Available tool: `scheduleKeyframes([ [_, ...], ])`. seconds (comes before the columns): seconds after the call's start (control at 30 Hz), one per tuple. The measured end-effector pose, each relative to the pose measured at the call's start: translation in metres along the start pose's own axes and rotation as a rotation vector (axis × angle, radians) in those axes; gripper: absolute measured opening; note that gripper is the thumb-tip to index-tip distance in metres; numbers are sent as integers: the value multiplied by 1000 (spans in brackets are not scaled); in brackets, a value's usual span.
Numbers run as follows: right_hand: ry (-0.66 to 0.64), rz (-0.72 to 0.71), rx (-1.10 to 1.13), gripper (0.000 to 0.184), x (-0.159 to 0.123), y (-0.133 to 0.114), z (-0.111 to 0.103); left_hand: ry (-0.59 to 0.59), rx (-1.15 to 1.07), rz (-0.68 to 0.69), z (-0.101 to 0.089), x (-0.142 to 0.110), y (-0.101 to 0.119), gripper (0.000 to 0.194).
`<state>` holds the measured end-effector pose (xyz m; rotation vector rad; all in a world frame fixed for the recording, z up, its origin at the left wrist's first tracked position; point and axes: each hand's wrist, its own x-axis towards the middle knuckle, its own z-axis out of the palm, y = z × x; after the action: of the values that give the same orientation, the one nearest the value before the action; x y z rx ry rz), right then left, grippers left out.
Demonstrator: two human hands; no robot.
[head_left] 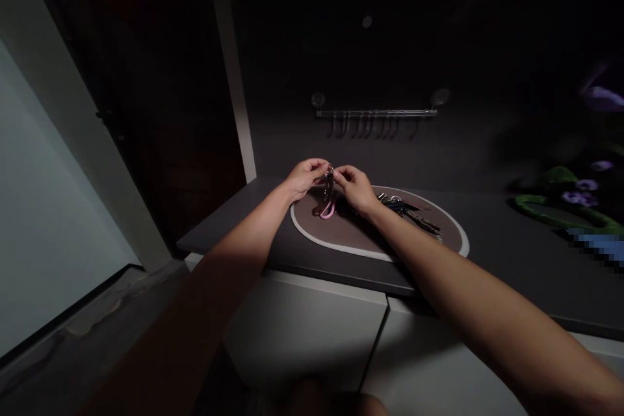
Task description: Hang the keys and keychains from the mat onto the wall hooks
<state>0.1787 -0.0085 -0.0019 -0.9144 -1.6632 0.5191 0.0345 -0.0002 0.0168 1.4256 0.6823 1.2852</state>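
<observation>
Metal keys hang pinched between left hand and right hand over the left end of the mat, while a second bunch lies unheld toward its right edge.

No readable text or numbers.

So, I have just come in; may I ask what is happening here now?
A person's left hand and right hand together pinch a bunch of metal keys with a pink loop, above the left part of a brown oval mat with a white rim. More dark keys and metal pieces lie on the mat's right part.
</observation>
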Motion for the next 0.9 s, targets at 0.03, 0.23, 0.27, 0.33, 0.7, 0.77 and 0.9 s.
scheduleKeyframes([
  [0.03, -18, 14, 53, 29, 0, 1, 0, 1, 7, 2, 0, 0, 0, 16],
  [0.23, -18, 68, 194, 31, -1, -1, 0, 27, 7, 30, -1, 2, 1, 18],
  [0.27, -12, 63, 200, 30, -1, -3, -1, 34, 0, 38, -1, 2, 1, 17],
  [0.33, -3, 47, 218, 28, -1, -6, -1, 48, -13, 57, -1, 3, 2, 18],
  [0.7, 66, 39, 262, 30, -4, -17, 1, 101, -92, 92, -1, 7, 0, 21],
  [0.77, 91, 42, 252, 30, -2, -15, 2, 104, -99, 97, -1, 8, -1, 23],
  [0.9, 129, 23, 164, 30, 1, -13, 2, 113, -90, 107, 0, 9, -2, 27],
])
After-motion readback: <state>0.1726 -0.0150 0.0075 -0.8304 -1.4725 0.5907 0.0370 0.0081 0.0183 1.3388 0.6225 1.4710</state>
